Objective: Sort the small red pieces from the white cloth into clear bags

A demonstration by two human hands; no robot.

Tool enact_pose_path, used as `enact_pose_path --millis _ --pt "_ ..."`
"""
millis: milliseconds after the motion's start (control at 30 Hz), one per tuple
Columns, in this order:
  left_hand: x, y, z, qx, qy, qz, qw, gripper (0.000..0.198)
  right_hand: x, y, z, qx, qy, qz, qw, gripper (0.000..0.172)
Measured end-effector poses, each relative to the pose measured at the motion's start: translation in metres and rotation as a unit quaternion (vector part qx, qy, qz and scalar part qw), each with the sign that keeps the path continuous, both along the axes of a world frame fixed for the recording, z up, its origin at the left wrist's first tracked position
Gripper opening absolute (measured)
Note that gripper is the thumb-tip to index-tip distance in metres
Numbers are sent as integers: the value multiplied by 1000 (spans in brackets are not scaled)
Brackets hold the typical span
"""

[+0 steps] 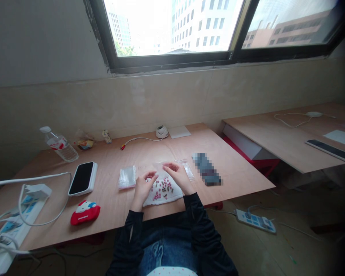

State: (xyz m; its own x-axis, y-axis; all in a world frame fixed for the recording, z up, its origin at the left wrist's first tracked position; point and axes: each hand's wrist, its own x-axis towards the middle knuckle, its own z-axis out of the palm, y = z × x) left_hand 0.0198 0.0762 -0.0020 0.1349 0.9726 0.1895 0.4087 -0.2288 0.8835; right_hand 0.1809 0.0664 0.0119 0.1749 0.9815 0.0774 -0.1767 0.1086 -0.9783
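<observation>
A white cloth or paper sheet [176, 193] lies near the table's front edge, scattered with several small pink beads [157, 196] and dark brownish pieces [164, 189]. Over its left side is my left hand [143, 186], thumb and fingers drawn together. My right hand [176, 175] is curled in a pinch above the sheet's far side, its fingertips a little apart from the left ones. What either hand pinches is too small to make out. Left of the hands lies a stack of clear plastic bags [127, 177]; another clear bag [188, 170] lies partly behind my right hand.
A pixelated dark object [207, 170] lies to the right. On the left are a white-cased phone [82, 179], a red pouch [85, 213], a water bottle [60, 145] and a power strip [31, 212] with cables. A dome camera [161, 132] stands by the wall.
</observation>
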Motion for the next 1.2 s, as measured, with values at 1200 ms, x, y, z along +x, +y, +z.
enact_pose_path --millis 1200 --pt "10 -21 47 -103 -59 -113 987 23 16 -5 10 -97 215 -57 970 25"
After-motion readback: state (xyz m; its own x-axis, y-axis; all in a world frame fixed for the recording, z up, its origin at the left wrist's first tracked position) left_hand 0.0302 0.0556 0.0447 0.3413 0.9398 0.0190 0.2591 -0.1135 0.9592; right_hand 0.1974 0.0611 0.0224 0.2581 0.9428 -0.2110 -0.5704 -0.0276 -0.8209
